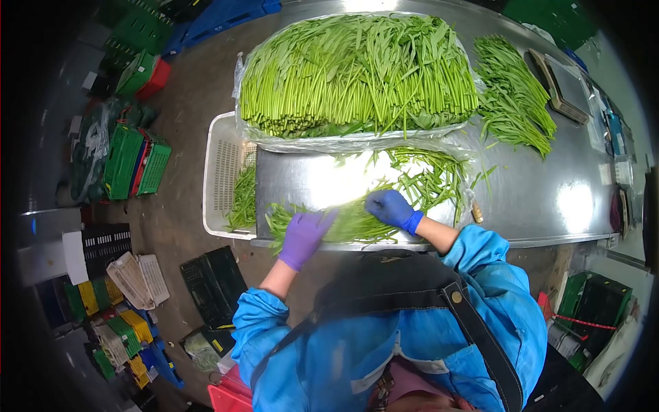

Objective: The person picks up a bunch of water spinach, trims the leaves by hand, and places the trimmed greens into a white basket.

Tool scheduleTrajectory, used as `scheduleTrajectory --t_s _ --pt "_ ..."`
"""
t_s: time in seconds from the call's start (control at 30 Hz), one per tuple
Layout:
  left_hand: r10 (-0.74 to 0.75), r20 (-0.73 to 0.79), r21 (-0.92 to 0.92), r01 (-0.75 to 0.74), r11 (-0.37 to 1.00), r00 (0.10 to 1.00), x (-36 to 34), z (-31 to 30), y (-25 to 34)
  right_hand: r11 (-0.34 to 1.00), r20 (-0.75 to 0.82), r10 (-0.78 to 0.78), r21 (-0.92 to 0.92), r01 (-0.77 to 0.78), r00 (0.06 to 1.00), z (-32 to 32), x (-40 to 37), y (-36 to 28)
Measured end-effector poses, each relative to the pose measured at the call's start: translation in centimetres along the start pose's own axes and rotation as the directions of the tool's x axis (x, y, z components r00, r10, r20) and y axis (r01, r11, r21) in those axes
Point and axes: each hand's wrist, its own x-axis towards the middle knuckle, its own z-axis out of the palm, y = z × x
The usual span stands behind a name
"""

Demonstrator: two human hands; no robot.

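Leafy water spinach [357, 221] lies in a loose bunch along the front edge of the steel table, between my hands. My left hand [303, 237], in a purple glove, is over the leafy left part, its fingers curled down and partly smeared by motion. At the right part, my right hand [392, 209], in a blue glove, is closed round some stems. Short cut stems [432, 182] lie scattered just beyond the right hand. Behind them, a large pile of water spinach [357, 82] rests on clear plastic, cut ends toward me.
A white basket [218, 175] with green scraps stands at the table's left end. More water spinach [515, 93] lies at the right, beside a scale-like device [559, 86]. A small brown-handled object [477, 211] is near my right forearm. Green crates [134, 161] stand on the floor at left.
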Motion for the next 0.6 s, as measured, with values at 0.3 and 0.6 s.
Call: scheduleTrajectory --t_s 0.3,0.6 --pt "-0.022 -0.008 0.022 0.022 1.000 1.000 -0.3 0.1 0.3 0.962 0.078 0.214 -0.190 -0.197 0.974 -2.9 -0.4 1.3" --pt "-0.008 -0.029 0.025 0.009 1.000 1.000 0.0 0.0 0.4 0.935 0.131 0.240 0.236 -0.266 0.962 0.0 0.4 -1.8"
